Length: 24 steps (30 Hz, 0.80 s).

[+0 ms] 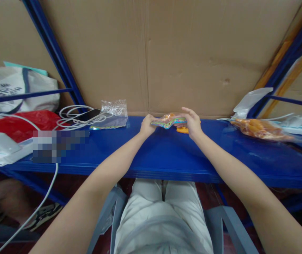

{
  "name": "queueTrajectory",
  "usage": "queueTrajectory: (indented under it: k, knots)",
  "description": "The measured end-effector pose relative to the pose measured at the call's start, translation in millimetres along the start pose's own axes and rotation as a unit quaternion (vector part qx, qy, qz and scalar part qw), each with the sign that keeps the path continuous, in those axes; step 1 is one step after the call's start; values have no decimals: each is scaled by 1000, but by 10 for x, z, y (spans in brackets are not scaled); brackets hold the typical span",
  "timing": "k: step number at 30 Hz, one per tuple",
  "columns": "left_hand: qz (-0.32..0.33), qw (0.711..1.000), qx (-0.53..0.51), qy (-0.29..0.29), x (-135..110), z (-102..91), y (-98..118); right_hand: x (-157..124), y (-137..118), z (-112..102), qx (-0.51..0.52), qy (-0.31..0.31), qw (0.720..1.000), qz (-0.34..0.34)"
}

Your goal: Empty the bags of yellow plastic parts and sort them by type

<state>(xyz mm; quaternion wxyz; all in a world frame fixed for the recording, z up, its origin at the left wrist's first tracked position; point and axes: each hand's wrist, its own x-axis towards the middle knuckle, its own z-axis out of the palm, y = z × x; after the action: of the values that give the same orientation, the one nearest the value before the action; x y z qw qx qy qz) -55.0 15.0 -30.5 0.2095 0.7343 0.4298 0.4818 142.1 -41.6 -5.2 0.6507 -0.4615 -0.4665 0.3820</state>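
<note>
A small clear plastic bag (164, 122) with a colourful printed edge is held just above the blue table, and something orange shows inside it. My left hand (148, 126) pinches the bag's left end. At the right end, my right hand (194, 124) has some fingers closed on the bag, while at least one other finger is raised away from it. An orange piece (182, 130) lies on the table just below my right hand; its kind is not clear.
The blue table (167, 155) backs onto cardboard (193, 53). To the left are another clear bag (114, 116), a phone (89, 115), coiled white cable (68, 116), a red bag (24, 121) and a power strip (13, 150). A bag of orange pieces (262, 129) lies right.
</note>
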Motion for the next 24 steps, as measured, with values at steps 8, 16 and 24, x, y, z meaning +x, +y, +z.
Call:
queueTrajectory:
  k: [8, 16, 24]
  knots:
    - [4, 989, 149, -1, -40, -51, 93, 67, 21, -118, 15, 30, 995, 98]
    - [-32, 996, 33, -74, -57, 6, 126, -2, -29, -92, -23, -53, 983, 177]
    - [5, 992, -75, -100, -5, 147, 11, 35, 45, -61, -9, 4, 993, 121]
